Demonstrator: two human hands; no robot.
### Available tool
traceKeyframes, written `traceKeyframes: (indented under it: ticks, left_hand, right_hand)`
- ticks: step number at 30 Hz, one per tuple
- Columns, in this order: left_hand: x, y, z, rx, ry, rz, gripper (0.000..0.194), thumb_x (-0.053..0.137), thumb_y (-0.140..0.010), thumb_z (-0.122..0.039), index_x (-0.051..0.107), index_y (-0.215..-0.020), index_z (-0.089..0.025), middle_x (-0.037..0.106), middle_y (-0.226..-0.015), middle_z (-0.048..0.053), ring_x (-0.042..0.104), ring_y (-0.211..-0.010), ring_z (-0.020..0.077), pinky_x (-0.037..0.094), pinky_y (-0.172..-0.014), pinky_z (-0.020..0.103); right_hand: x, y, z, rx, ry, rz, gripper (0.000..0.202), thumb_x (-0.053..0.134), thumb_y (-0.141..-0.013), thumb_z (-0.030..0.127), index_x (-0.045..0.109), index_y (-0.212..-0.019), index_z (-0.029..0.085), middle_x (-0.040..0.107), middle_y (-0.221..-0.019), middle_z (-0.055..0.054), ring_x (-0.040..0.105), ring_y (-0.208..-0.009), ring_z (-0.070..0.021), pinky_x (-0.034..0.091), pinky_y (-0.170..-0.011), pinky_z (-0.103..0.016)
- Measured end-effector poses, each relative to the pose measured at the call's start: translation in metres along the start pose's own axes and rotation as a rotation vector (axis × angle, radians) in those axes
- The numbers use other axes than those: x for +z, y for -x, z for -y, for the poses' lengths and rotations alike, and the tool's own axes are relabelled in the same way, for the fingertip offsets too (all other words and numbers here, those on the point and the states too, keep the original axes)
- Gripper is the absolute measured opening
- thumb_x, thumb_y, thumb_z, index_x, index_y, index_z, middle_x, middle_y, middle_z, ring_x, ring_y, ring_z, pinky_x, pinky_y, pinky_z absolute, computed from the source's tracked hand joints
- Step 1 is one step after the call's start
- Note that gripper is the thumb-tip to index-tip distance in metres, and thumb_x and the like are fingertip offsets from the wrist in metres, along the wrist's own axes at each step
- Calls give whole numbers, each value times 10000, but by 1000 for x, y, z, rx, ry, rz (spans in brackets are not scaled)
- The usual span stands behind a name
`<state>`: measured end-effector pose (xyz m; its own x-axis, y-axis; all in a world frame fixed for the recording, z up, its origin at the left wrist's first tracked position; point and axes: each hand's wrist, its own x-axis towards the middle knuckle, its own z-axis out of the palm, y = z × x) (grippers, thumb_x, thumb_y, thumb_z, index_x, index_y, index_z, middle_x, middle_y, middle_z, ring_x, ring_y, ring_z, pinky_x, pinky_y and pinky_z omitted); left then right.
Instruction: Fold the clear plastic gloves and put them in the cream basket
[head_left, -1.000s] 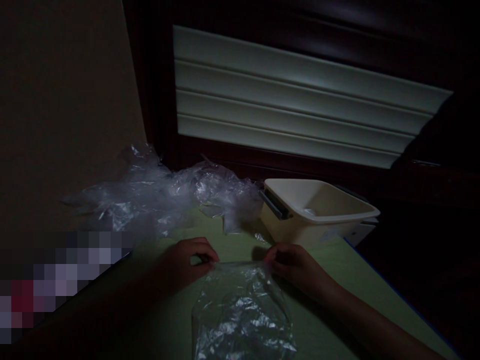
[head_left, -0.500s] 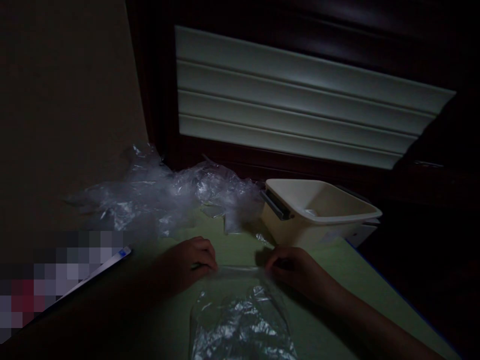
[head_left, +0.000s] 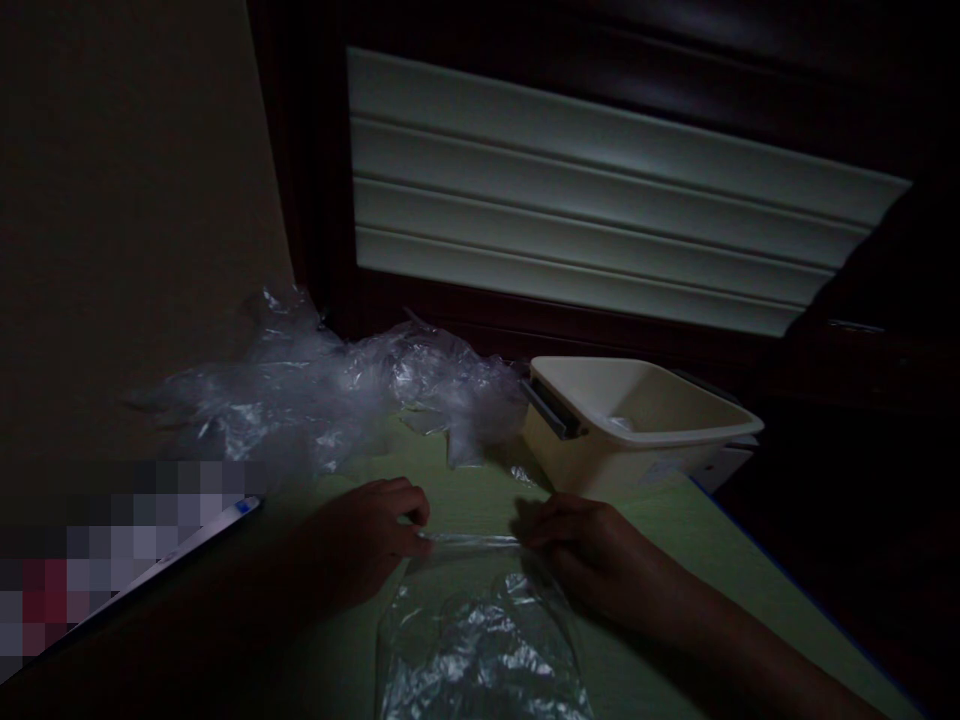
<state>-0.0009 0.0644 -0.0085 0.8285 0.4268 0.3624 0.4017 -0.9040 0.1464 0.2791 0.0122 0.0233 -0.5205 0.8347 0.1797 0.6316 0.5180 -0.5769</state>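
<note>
A clear plastic bag [head_left: 480, 650] lies on the green tabletop [head_left: 645, 660] at the bottom centre, its far edge gathered into a narrow band. My left hand [head_left: 375, 535] pinches the left end of that edge between thumb and fingers. At the right end, my right hand [head_left: 592, 550] is closed on the same edge. The band runs fairly straight between the two hands. The room is dim, and the finer details of the fingertips are hard to see.
A heap of crumpled clear plastic [head_left: 337, 390] covers the table's far left. A cream bin [head_left: 600, 460] with a dark handle stands at the far right, something clear inside. A flat object with a white edge [head_left: 180, 550] lies left, partly pixelated. Behind is a slatted panel [head_left: 585, 200].
The bag's far edge looks narrower and more tightly gathered. My right hand has shifted slightly left along it, and the fingers of both hands have changed their hold.
</note>
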Motion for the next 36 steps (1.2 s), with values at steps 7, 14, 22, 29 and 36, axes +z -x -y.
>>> traceKeyframes:
  ticks: [7,14,22,29,36]
  left_hand:
    - [-3,-1,-10,-42,52,-27,257,441,-762,22,605,-798,-171,553,-948,50,535,-829,179,407,-708,279]
    - [-7,-5,-16,-49,38,-58,223,433,-801,-12,600,-792,-160,560,-901,56,523,-800,183,397,-712,314]
    - [-3,-5,-13,-111,86,-81,59,598,-800,-117,594,-803,-175,581,-859,31,543,-809,188,413,-742,327]
    - [0,-2,-11,-140,54,-63,205,612,-777,-113,630,-974,-169,596,-980,71,567,-886,225,459,-785,357]
    - [3,-3,-8,-197,162,-120,224,632,-803,-189,626,-1027,-176,613,-980,70,572,-915,224,464,-810,364]
  right_hand:
    - [5,1,0,52,30,2,70,590,-856,181,644,-813,166,570,-864,-60,574,-761,-167,468,-645,-280]
    - [2,2,8,2,-53,119,127,557,-834,73,622,-828,182,600,-850,-25,582,-772,-143,452,-677,-251]
    - [5,3,-2,97,-112,102,105,544,-874,158,615,-798,171,614,-772,-28,569,-703,-151,428,-625,-265]
    - [10,4,-5,252,-18,-17,160,654,-713,114,603,-855,168,583,-858,-58,530,-718,-172,417,-619,-286]
    - [13,2,-1,286,-168,-3,143,585,-717,76,505,-752,189,529,-692,19,475,-611,-123,352,-538,-234]
